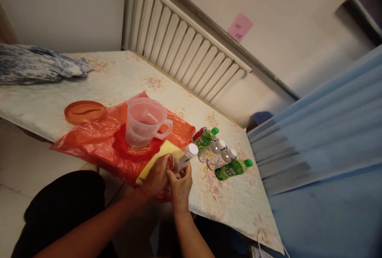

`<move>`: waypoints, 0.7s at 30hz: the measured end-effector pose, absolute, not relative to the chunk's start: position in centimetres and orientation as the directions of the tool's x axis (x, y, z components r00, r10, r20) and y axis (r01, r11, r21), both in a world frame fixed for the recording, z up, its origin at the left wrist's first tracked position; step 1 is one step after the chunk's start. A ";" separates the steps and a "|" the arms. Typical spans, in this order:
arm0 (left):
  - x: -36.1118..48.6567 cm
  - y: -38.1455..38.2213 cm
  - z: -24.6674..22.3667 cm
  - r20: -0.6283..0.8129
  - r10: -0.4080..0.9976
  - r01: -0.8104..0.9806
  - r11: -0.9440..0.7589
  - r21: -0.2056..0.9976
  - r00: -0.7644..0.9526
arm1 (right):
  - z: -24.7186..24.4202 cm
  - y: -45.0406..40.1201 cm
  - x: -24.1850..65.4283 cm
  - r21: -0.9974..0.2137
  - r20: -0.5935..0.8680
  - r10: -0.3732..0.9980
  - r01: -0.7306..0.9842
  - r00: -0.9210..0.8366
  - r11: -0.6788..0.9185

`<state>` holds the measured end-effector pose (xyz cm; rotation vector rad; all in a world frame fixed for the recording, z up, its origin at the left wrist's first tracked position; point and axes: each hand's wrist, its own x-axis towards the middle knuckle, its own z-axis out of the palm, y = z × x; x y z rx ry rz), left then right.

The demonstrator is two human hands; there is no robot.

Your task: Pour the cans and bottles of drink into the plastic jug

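While both hands are meeting near the close edge of the table (232, 196), they are holding 1 clear bottle (182, 157) between them, its white cap (191, 149) pointing up and standing free of the fingers. The left hand (156, 175) is wrapping the left side with fingers pressed together; the right hand (181, 184) is pinching the lower part between thumb and fingers. For good control, I think the 2 hands should be sharing a gentle, even pressure, because the wall may be denting easily. Just beyond, at left, a yellow cloth (165, 148) is lying near a clear jug (143, 126), whose handle the wrists should be avoiding. At right, farther, 2 green bottles (233, 169) are standing apart from the hands. Farthest, a radiator (179, 47) is lining the wall.
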<state>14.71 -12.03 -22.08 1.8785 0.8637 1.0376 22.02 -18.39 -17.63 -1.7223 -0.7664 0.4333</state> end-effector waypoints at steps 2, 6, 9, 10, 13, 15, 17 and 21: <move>14.9 -12.8 -22.5 0.327 0.861 0.172 -0.417 0.893 0.388 | -17.8 -18.2 21.7 -0.961 0.101 0.670 0.247 0.736 -0.126; 14.9 -13.7 -23.0 0.309 0.888 0.189 -0.387 0.902 0.340 | -18.1 -18.1 21.7 -0.965 0.096 0.636 0.229 0.766 -0.130; 14.6 -13.9 -22.7 0.335 0.863 0.224 -0.437 0.871 0.379 | -18.0 -18.2 22.1 -0.956 0.130 0.633 0.265 0.763 -0.123; 14.5 -13.9 -22.5 0.349 0.849 0.233 -0.461 0.856 0.397 | -17.9 -18.3 22.3 -0.956 0.137 0.640 0.270 0.756 -0.114; 14.1 -14.2 -22.1 0.397 0.809 0.229 -0.525 0.820 0.434 | -17.2 -18.8 23.1 -0.968 0.130 0.673 0.242 0.728 -0.074; 13.8 -14.5 -22.2 0.415 0.792 0.225 -0.549 0.805 0.448 | -16.4 -19.4 23.8 -0.976 0.132 0.693 0.214 0.709 -0.033; 13.6 -14.7 -22.6 0.420 0.782 0.244 -0.566 0.787 0.461 | -15.4 -20.3 24.7 -0.980 0.145 0.700 0.199 0.700 0.004; 13.5 -14.7 -23.8 0.435 0.780 0.335 -0.599 0.728 0.450 | -14.1 -22.4 27.0 -0.980 0.154 0.684 0.200 0.713 0.012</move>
